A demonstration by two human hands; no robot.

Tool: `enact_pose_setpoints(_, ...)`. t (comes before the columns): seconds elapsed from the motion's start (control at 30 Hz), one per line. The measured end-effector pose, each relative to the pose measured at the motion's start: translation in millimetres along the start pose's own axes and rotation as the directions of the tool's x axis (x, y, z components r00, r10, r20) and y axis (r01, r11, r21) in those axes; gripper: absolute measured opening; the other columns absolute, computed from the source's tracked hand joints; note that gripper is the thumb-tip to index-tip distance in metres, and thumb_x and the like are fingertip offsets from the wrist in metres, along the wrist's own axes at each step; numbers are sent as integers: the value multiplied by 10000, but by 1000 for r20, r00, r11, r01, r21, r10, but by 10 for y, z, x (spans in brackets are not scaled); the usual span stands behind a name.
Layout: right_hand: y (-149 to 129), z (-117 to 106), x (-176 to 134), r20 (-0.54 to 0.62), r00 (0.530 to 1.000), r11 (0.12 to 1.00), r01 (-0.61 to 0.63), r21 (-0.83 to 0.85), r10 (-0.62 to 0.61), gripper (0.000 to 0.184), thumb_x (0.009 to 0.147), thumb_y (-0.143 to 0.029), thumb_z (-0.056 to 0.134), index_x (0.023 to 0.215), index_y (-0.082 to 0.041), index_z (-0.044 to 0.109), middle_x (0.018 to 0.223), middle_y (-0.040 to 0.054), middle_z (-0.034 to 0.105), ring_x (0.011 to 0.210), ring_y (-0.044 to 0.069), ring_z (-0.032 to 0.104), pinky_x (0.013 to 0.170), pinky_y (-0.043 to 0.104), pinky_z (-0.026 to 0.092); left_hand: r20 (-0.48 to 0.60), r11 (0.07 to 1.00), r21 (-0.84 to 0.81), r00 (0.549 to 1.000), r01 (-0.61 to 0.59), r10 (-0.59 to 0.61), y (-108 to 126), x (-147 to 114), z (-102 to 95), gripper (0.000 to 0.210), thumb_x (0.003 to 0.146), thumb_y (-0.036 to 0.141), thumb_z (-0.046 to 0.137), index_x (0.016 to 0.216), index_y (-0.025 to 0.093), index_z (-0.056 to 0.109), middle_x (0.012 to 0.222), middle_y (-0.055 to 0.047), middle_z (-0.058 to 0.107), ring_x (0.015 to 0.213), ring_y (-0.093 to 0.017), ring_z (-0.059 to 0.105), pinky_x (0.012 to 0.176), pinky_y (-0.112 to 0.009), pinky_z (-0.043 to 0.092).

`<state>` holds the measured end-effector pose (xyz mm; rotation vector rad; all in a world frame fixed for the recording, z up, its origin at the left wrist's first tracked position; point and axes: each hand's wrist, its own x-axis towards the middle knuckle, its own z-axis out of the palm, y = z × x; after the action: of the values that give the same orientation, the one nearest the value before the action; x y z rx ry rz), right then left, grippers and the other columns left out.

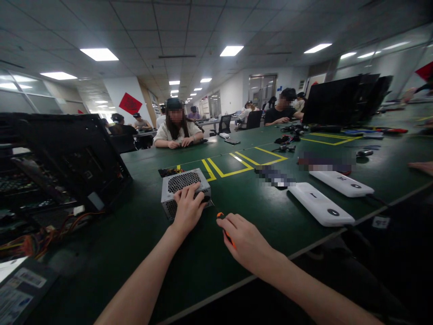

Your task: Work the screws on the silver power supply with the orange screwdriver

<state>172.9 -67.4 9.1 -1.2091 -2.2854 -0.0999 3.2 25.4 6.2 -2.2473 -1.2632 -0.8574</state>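
A grey metal computer power supply with a honeycomb-vented top stands on the green table. My left hand grips its near right corner, fingers bent over the top and thumb near a black part on the side. My right hand is closed around a screwdriver with an orange and black handle. Its thin shaft points up and left to the right side of the power supply, near my left thumb. Whether the tip sits on a screw is too small to tell.
An open black computer case with loose cables stands at the left. On the right lie two white power banks. Yellow tape marks cross the table. Across it sits a person; black monitors stand at the back right.
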Motion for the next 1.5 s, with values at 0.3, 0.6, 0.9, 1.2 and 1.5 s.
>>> enact_pose_setpoints(0.3,151,-193,5,25,1000,993,-20,120,17,297,793,-215,587,1086,-177,558,956,66,584,866,178,567,770,322,482,-9,999,-9,999,35,-35,27,16,-1,129,718,203,613,838,208,565,1239,-90,523,1129,-267,428,893,-442,302)
enact_pose_setpoints(0.6,32,-73,-28,-123,943,897,-245,367,308,172,810,-188,485,979,-187,516,869,30,605,752,152,601,688,293,483,45,1000,1,999,-30,30,-45,-13,-12,174,750,188,565,922,192,539,1284,-123,483,1188,-263,399,926,-434,297)
enact_pose_setpoints(0.9,-22,-51,-39,-109,936,868,-262,422,336,194,870,-279,437,1027,-185,502,831,29,607,732,156,602,672,295,484,24,999,-39,999,-29,30,-54,-21,-25,108,745,173,569,846,206,544,1294,-89,487,1199,-243,398,928,-423,301)
enact_pose_setpoints(1.2,-25,43,-66,-113,986,987,-107,124,121,283,779,-67,467,1041,-148,537,905,75,596,831,183,583,745,335,505,9,998,-63,1000,-22,23,-57,-7,-21,99,719,162,596,797,210,558,1260,-78,519,1174,-247,420,911,-424,312)
enact_pose_setpoints(1.5,39,-1,-81,-48,995,992,-79,95,84,371,748,-17,498,1082,-169,553,920,59,551,829,169,552,745,320,501,9,997,-70,1000,11,-10,-39,-2,-14,125,711,152,608,799,215,545,1268,-60,514,1180,-238,407,914,-417,303)
